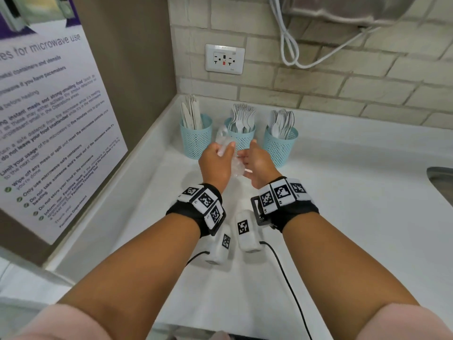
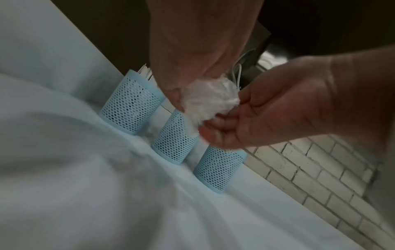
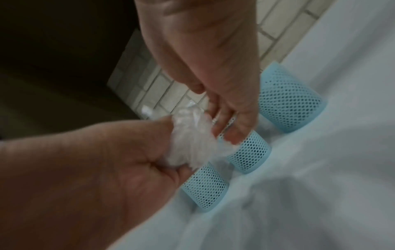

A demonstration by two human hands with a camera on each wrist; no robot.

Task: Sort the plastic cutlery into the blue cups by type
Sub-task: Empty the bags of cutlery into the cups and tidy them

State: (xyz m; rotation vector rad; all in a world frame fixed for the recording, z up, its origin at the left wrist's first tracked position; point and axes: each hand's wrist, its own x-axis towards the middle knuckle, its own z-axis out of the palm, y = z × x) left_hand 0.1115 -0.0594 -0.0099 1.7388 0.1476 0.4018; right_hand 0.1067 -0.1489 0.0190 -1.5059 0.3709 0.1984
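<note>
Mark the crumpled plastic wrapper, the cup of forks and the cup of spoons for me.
crumpled plastic wrapper (image 2: 210, 101), left wrist view, middle of the wad
cup of forks (image 1: 242, 139), head view, mesh wall
cup of spoons (image 1: 279, 148), head view, mesh wall

i see a white desk (image 1: 343, 217) under a brick wall (image 1: 318, 77) with a socket (image 1: 224, 59). a microwave notice (image 1: 49, 114) hangs at left, white cords (image 1: 289, 45) loop above, and a sink edge (image 1: 441, 182) shows at far right.
</note>
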